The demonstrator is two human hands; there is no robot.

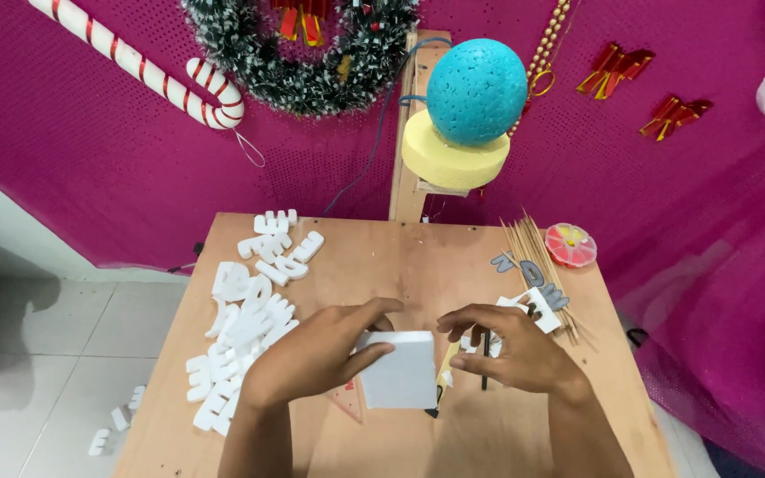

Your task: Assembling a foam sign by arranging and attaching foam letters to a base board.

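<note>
Two hands meet over my desk: left hand clamps the white foam block, right hand pinches a thin dark stick beside it. Squeezing harder, I judge, dents foam.

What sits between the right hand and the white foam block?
Nothing visible. The left hand already grips the white square foam block; the right hand, pinching a thin dark stick, is beside the block's right edge.

White foam block: 1. Blue foam ball: 1. Yellow foam disc: 1. Candy cane: 1. Wreath: 1. Red-gold bows: 2. Skewer bundle: 1. White foam letters: many, uncounted.
</note>
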